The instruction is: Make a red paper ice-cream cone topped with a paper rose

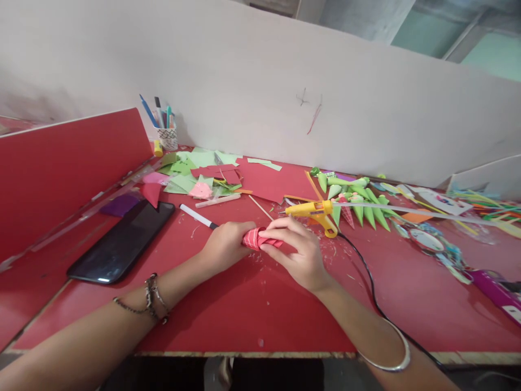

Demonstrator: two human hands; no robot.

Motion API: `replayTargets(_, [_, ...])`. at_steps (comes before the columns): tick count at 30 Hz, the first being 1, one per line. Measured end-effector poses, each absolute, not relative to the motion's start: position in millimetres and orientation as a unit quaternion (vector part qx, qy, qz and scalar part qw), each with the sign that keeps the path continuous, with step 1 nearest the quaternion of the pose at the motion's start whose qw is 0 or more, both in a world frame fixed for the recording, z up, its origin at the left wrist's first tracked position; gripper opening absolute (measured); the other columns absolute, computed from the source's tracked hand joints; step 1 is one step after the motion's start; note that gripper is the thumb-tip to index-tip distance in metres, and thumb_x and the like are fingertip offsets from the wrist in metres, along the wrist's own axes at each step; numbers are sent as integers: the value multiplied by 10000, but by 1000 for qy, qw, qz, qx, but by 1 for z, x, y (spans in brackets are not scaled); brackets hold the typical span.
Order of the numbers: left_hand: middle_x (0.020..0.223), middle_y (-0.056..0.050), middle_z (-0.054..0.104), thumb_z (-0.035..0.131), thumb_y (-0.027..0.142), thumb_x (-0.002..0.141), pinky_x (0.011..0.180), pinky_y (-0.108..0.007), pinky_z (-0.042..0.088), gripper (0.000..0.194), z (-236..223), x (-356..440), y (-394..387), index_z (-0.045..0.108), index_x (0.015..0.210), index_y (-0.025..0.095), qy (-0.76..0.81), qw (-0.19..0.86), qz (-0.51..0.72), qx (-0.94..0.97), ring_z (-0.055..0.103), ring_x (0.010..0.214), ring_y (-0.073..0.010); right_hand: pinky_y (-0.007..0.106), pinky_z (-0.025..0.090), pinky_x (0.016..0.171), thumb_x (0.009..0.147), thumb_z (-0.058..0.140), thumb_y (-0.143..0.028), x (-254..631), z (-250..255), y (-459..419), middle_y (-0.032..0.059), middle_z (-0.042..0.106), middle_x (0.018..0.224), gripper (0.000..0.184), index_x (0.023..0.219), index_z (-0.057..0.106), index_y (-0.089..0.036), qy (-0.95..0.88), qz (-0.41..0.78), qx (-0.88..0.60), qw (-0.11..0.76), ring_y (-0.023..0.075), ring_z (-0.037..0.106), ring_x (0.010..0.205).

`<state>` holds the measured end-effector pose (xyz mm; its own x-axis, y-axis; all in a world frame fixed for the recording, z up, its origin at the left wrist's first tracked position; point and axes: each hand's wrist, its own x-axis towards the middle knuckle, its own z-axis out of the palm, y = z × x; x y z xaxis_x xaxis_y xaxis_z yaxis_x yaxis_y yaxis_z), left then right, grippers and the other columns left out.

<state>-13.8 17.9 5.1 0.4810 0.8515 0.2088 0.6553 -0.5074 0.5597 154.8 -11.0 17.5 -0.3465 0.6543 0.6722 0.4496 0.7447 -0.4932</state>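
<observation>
Between my two hands, over the middle of the red table, is a rolled red paper cone (253,239) with pale lines on it. My left hand (228,244) wraps round its left end, so that end is hidden. The fingers of my right hand (299,247) pinch its right side, where loose folds of paper stick out. Just beyond my right hand lies a yellow glue gun (311,209), with a long clear glue stick in its back and a black cord. A white marker with a black end (197,215) lies beside my left hand.
A black phone (122,241) lies at the left. Paper scraps (191,168) and a red sheet (264,179) are at the back, near a pen cup (167,137). Green paper cones (362,203) are heaped right of the glue gun. A purple object (494,293) lies far right.
</observation>
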Motion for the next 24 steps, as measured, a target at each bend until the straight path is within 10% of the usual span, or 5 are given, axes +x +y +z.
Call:
replayTargets(12, [729, 13, 548, 481, 151, 714, 589, -204, 371, 111, 7, -12, 18, 510, 821, 148, 351, 358, 317, 805, 477, 645, -106, 346, 492, 754, 720, 619, -282, 155, 19, -13, 56, 501, 1018, 444, 1140, 473, -266, -778, 144, -355, 498, 185, 524, 918])
replayTargets(24, [709, 29, 476, 507, 149, 697, 604, -202, 365, 53, 4, -12, 21, 467, 730, 159, 321, 326, 320, 830, 438, 656, -100, 354, 460, 805, 774, 566, -217, 155, 21, -14, 23, 618, 941, 233, 1005, 570, -254, -796, 122, -337, 487, 168, 563, 899])
